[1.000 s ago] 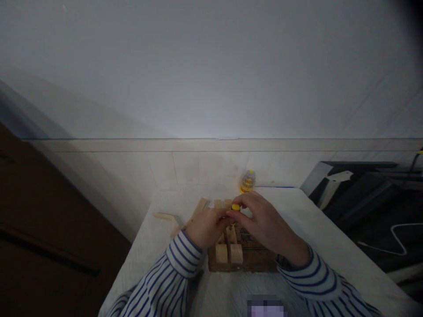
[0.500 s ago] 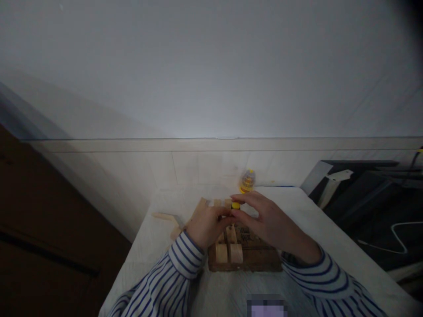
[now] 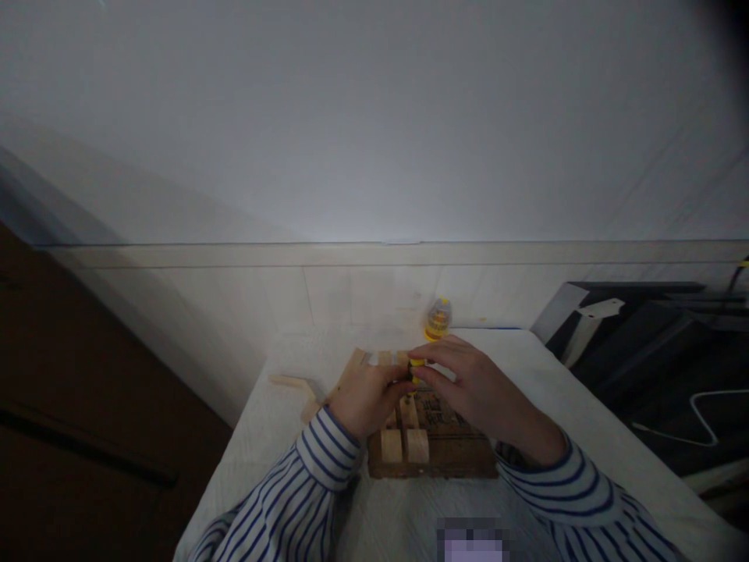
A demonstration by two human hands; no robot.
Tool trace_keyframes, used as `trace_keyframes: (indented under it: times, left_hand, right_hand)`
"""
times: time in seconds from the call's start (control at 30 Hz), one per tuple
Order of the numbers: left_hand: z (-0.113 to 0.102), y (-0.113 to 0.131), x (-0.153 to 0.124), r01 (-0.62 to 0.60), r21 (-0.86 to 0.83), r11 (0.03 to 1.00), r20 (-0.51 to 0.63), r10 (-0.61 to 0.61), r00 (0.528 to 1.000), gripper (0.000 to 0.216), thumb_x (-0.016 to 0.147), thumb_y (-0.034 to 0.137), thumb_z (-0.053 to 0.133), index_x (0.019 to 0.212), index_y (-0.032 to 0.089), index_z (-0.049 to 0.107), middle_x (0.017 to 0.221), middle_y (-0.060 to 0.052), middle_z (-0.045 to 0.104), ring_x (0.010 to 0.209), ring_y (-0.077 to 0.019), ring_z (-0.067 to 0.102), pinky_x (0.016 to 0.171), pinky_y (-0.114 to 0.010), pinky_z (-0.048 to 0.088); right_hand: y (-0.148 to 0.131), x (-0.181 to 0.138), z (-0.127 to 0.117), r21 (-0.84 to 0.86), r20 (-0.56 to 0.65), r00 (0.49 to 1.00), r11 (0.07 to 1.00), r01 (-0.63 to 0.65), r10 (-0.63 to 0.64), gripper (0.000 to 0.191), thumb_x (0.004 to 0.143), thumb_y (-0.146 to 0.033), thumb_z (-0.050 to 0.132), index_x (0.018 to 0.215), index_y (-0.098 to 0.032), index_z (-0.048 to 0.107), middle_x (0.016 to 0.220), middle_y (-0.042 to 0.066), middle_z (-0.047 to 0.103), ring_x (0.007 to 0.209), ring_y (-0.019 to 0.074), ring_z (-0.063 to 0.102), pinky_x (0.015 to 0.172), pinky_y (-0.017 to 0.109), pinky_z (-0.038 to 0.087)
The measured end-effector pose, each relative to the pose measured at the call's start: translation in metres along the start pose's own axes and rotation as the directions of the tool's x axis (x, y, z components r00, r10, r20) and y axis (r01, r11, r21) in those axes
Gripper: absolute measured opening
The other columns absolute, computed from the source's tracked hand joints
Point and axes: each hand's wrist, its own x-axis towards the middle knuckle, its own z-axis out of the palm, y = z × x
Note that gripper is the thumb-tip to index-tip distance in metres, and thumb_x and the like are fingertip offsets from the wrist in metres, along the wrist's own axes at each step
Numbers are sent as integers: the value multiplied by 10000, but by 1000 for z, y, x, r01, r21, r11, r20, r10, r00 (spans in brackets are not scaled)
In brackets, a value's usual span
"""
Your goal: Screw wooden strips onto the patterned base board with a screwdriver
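My right hand (image 3: 468,382) pinches a small yellow-and-black screwdriver (image 3: 417,363) by its handle, between thumb and fingers. Against the tool's dark left side, the closed fingertips of my left hand (image 3: 366,394) press together; what they grip is hidden. Both hands are above a brown wooden board (image 3: 456,454) with dark writing on it. Pale wooden pieces lie along the board's left part, among them a block (image 3: 417,446) at the near end and another block (image 3: 392,446) beside it. The screwdriver's tip is out of sight behind my fingers.
A clear, yellow-based container (image 3: 438,320) stands at the back of the white-covered table (image 3: 246,484), by the wall. Left of my left hand lies a bent, pale wooden piece (image 3: 292,382). Dark panels (image 3: 661,343) and a white cable (image 3: 702,425) are to the right.
The fingers of my right hand have shifted on the yellow handle, and more of its lower part shows. My left hand has stayed nearly in place.
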Motion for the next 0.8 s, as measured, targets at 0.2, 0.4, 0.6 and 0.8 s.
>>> trace_keyframes:
  times: [0.2, 0.4, 0.6, 0.8]
  left_hand:
    - [-2, 1, 0, -15, 20, 1000, 45, 15, 999, 227, 868, 235, 441, 990, 188, 628, 889, -38, 664, 831, -167, 575, 758, -263, 433]
    - [-2, 1, 0, -36, 51, 998, 32, 34, 999, 228, 870, 234, 439, 1001, 193, 621, 897, -35, 661, 842, -167, 571, 790, -277, 419]
    - [-3, 4, 0, 23, 29, 999, -8, -22, 1000, 191, 831, 296, 522, 938, 202, 649, 751, -5, 651, 685, -135, 559, 647, -220, 415]
    - [0, 0, 0, 54, -6, 999, -32, -54, 998, 199, 834, 319, 521, 852, 183, 665, 664, 4, 630, 604, -113, 538, 568, -197, 387]
  right_hand:
    - [-1, -1, 2, -29, -21, 1000, 1000, -6, 6, 147, 826, -253, 555, 940, -182, 616, 897, 51, 675, 860, 194, 591, 792, 362, 447]
    - [-2, 0, 1, -34, -36, 999, 999, -9, 8, 124, 821, -258, 563, 914, -189, 608, 880, 46, 668, 855, 197, 585, 795, 372, 443]
    - [-1, -1, 4, -29, -30, 999, 999, -23, 22, 133, 819, -280, 564, 908, -195, 612, 873, 49, 664, 848, 203, 586, 783, 380, 449]
    - [-1, -3, 5, 38, -32, 998, 998, -55, 57, 178, 804, -253, 569, 969, -198, 608, 915, 54, 655, 885, 206, 580, 800, 388, 455]
